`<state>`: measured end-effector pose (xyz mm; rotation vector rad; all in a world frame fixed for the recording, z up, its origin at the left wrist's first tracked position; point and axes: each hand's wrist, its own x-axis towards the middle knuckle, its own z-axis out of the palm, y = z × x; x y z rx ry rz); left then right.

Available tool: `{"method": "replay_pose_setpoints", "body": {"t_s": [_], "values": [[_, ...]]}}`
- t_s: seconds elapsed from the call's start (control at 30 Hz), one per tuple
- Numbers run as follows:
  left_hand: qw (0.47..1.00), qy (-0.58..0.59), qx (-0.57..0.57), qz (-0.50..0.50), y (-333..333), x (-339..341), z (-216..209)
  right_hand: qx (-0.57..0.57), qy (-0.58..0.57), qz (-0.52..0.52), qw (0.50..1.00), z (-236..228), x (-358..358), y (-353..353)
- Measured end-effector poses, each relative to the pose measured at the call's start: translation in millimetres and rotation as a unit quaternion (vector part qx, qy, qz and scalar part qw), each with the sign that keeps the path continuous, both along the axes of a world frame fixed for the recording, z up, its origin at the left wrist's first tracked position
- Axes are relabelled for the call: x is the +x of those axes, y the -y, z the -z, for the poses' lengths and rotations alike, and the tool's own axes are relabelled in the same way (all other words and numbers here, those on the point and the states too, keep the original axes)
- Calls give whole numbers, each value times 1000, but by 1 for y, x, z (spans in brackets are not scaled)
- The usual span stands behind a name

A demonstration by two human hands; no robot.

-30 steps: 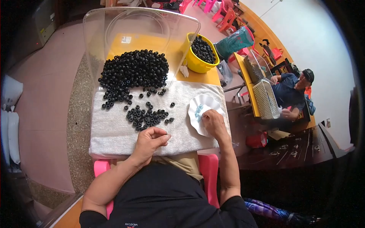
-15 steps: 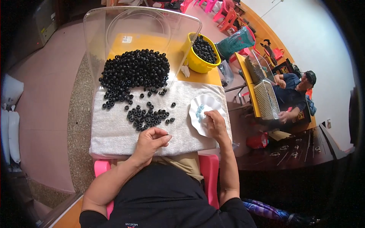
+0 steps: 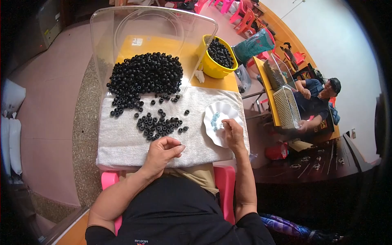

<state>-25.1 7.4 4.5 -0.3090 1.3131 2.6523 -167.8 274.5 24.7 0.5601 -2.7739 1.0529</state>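
My left hand [image 3: 163,152] hovers over the towel's near edge, thumb and index finger pinched on a small dark piece that is mostly hidden. Just beyond it lies a loose group of black, round, bead-like parts with holes [image 3: 157,124]. My right hand [image 3: 234,136] is over the white scalloped plate [image 3: 211,130], its thumb and fingertips pressed together; whatever they hold is too small to make out. Tiny pale-blue pieces [image 3: 214,119] lie on that plate, left of my fingertips. A white towel [image 3: 118,143] lies under the plate and the loose parts.
A clear plastic bin [image 3: 153,9] lies open toward me, with a big heap of black parts [image 3: 147,73] spilling out. Behind the plate stands a yellow tub [image 3: 216,72] of black parts. To the right, a person [image 3: 312,100] works at another table with a perforated white basket [image 3: 286,106].
My right hand has shifted very slightly right and toward me over the plate, fingertips still together. My left hand stays in place with its pinch.
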Motion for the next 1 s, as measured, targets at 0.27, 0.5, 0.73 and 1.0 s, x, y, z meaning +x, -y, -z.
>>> {"method": "replay_pose_setpoints", "body": {"t_s": [0.27,0.5,0.73,1.0], "values": [[1000,3,0,-1,0,-1,3,-35,11,-26,999,-12,9,3],[999,-20,-24,5,-2,0,6,-119,52,-36,991,0,7,-6],[998,-31,-34,33,-4,2,6,-157,87,-99,979,-11,39,22],[996,-34,-44,63,-4,1,1,-181,105,-243,947,-28,83,70]]}}
